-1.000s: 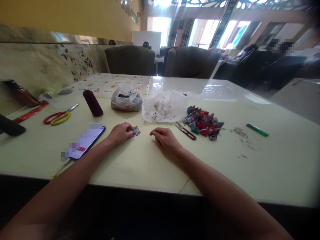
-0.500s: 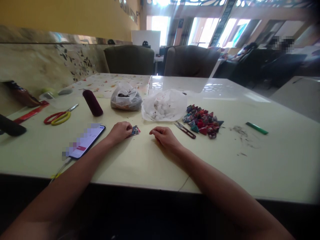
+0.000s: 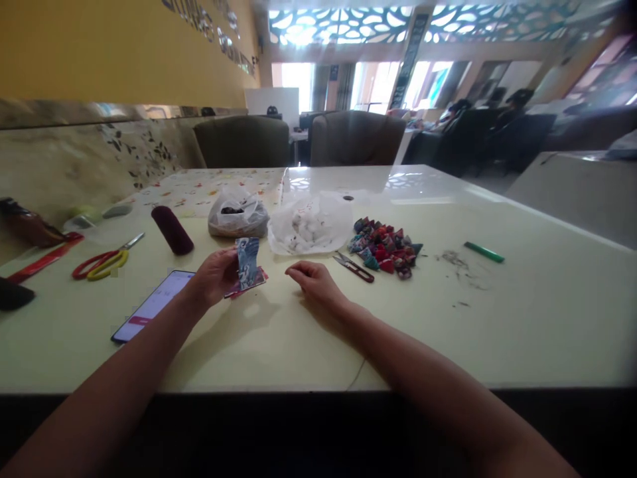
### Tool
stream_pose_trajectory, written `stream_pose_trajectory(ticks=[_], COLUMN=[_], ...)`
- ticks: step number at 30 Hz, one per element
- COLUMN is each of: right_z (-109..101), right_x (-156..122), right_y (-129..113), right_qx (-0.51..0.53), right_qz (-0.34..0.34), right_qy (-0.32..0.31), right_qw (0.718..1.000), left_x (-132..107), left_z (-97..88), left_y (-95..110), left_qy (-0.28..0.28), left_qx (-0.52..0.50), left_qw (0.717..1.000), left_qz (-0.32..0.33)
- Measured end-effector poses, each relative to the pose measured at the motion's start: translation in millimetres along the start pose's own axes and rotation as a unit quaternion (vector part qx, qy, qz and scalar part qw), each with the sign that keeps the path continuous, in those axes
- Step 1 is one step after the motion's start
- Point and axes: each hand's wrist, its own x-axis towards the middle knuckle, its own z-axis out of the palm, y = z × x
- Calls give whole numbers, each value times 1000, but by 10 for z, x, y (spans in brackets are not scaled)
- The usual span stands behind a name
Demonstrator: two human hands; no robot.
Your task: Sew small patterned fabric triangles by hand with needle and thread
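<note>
While left fingers (image 3: 227, 257) hold cloth (image 3: 247, 261), the right hand (image 3: 317, 282) rests; snips (image 3: 356, 269) lie nearby.

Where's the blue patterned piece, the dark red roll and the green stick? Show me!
Blue patterned piece (image 3: 247, 260), head view: middle of its patterned side.
Dark red roll (image 3: 172, 230), head view: middle of its long side.
Green stick (image 3: 484, 251), head view: halfway along its length.

two hands (image 3: 216, 275); two plastic bags (image 3: 236, 226); one phone (image 3: 158, 300); one scissors (image 3: 121, 255); one snips (image 3: 355, 267)

Head cam, fwd/dn, tilt unclear
</note>
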Motion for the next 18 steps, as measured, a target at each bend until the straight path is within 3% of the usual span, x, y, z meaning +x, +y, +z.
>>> stream_pose_trajectory(ticks=[3,9,14,18], right_z=[2,-22,-57,-72], right_x=[-16,-31,8,44], right_y=[-25,-89,-61,-22], right_qx=[75,160,176,138], right_qz=[23,48,50,45], right_qy=[-14,-51,-39,5], right_qw=[997,985,982,989], left_x=[-10,132,199,181], left_z=[205,512,616,617], left_y=[14,-159,-273,-318], left_qy=[-25,-60,-82,-73], left_qx=[-9,12,-57,-106], left_qw=[998,996,989,988], left_qz=[-59,-59,-110,-91])
